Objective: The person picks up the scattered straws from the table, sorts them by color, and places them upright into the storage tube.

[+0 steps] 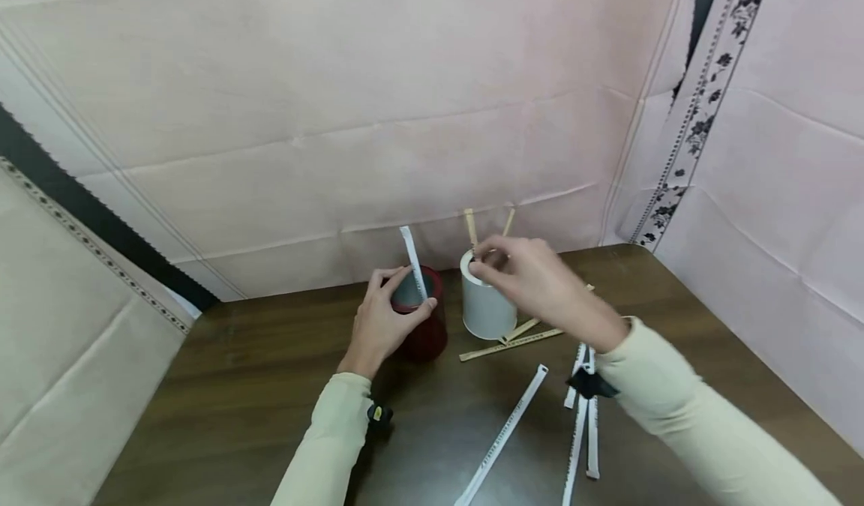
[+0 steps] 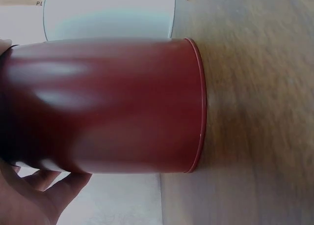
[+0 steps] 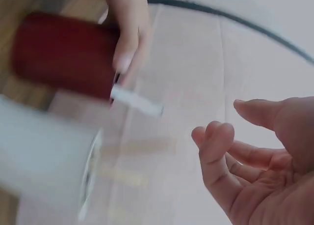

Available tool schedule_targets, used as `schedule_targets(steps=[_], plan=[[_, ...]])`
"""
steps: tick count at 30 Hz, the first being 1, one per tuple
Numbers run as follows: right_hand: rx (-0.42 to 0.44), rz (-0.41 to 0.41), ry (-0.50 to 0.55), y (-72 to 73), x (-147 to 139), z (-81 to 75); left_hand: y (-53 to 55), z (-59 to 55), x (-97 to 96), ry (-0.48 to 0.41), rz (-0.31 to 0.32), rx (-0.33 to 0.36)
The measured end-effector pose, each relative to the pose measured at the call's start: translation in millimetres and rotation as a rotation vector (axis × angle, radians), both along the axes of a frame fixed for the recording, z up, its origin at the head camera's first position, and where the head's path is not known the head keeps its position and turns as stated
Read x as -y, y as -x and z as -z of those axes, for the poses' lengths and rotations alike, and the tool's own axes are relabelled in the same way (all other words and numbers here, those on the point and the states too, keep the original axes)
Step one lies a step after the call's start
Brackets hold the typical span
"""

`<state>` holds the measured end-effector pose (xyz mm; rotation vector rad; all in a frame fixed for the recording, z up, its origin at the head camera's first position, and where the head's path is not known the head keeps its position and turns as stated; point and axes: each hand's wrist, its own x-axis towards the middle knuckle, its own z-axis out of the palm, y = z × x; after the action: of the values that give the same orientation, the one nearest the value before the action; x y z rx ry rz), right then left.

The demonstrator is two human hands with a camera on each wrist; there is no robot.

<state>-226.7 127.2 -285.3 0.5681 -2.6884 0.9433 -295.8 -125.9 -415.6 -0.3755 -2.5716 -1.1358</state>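
My left hand (image 1: 383, 318) grips the dark red cup (image 2: 108, 107) near its rim, thumb on one side and fingers on the other. A slim white printed paper stick (image 1: 413, 258) leans up out of that cup. To its right stands a white cup (image 1: 487, 311) with tan sticks (image 1: 470, 225) poking out of the top. Over the white cup's rim hovers my right hand (image 1: 526, 273). In the right wrist view its fingers (image 3: 216, 161) are loosely bent, thumb apart, with nothing between them.
Two tan printed sticks (image 1: 509, 345) lie at the white cup's foot. Nearer me, a white stick (image 1: 502, 435) lies alone, and several more white sticks (image 1: 577, 446) sit under my right wrist. Pale cloth (image 1: 405, 116) hangs behind the brown table (image 1: 270, 378).
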Motion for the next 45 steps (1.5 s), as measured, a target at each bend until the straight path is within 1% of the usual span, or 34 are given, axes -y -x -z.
schedule_targets(steps=[2,4,6,9,12,15,18,21,25,27,30,32,34,37,39,41,43,45], plan=[[0.05,0.042,0.019,-2.1,-26.3,0.8,-0.2,-2.7,7.2,-0.005,-0.023,-0.01],[0.119,0.085,0.023,0.2,-52.3,8.9,-0.6,-4.3,13.8,-0.006,-0.039,-0.012],[0.215,0.116,0.048,4.0,-75.9,23.4,-1.4,-5.3,19.7,-0.004,-0.047,-0.009],[0.355,0.139,0.101,9.3,-102.8,54.1,-2.7,-6.3,26.9,-0.006,-0.06,-0.01],[0.478,0.156,0.174,10.7,-116.1,87.8,-4.2,-8.1,32.1,-0.012,-0.078,-0.018],[0.55,0.19,0.179,9.1,-120.9,117.4,-5.5,-9.0,34.1,-0.014,-0.09,-0.014],[0.59,0.249,0.116,7.9,-124.4,137.2,-4.6,-8.6,30.6,-0.012,-0.081,-0.007],[0.595,0.309,0.048,8.3,-131.1,145.9,-1.0,-8.8,20.8,-0.013,-0.056,-0.009],[0.606,0.346,-0.045,9.5,-140.1,146.8,3.1,-8.0,7.6,-0.02,-0.034,-0.009],[0.618,0.341,-0.096,10.2,-141.7,146.2,3.5,-6.7,4.2,-0.021,-0.031,-0.003],[0.605,0.321,-0.171,11.8,-142.1,146.7,2.8,-4.3,2.8,-0.022,-0.028,0.005],[0.594,0.312,-0.187,13.5,-143.7,147.4,2.2,-2.7,2.6,-0.023,-0.027,0.009],[0.586,0.316,-0.182,15.6,-147.7,147.2,1.5,-1.1,2.0,-0.022,-0.027,0.014],[0.608,0.338,-0.121,18.3,-156.8,140.8,0.9,1.1,0.6,-0.019,-0.022,0.02],[0.627,0.345,-0.048,18.9,-163.0,131.5,1.0,2.2,-0.4,-0.018,-0.019,0.02],[0.642,0.345,0.033,18.5,-165.6,117.4,1.2,2.8,-0.7,-0.017,-0.016,0.013],[0.619,0.315,0.109,17.3,-164.4,100.1,1.3,3.1,-0.4,-0.016,-0.017,0.005],[0.579,0.266,0.172,15.1,-158.2,79.9,0.8,3.3,0.5,-0.016,-0.02,0.002]])
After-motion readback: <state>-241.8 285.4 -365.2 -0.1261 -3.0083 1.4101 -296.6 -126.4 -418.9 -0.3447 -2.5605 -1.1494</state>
